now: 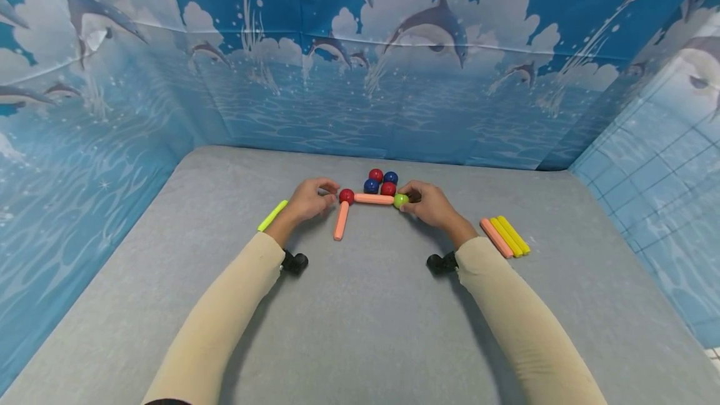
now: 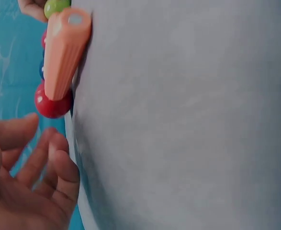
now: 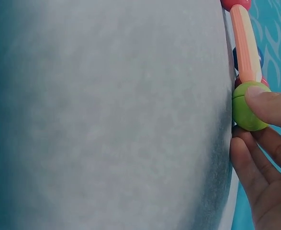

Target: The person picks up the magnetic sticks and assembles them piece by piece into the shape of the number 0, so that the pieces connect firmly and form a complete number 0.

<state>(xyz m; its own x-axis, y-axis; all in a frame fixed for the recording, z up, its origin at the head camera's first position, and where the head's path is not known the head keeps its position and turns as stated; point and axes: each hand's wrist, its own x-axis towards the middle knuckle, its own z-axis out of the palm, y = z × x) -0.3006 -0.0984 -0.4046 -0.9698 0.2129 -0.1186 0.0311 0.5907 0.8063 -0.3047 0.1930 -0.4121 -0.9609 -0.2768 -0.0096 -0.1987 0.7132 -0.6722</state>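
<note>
My right hand (image 1: 432,205) pinches a green ball (image 3: 245,111) between thumb and fingers. The ball meets one end of a ridged orange stick (image 1: 374,199), whose other end meets a red ball (image 1: 346,196). From that red ball a second orange stick (image 1: 340,221) points toward me on the grey surface. To the left of the red ball is my left hand (image 1: 310,199), holding nothing. In the left wrist view its fingers (image 2: 66,167) are loosely bent, with a small gap between them and the red ball.
Two red and two blue balls (image 1: 371,185) cluster just behind the joined sticks. A yellow-green stick (image 1: 272,215) lies by the left wrist. Off to the right, an orange stick (image 1: 496,238) lies beside two yellow sticks (image 1: 514,235). A dolphin-print curtain (image 1: 360,105) borders the table's back.
</note>
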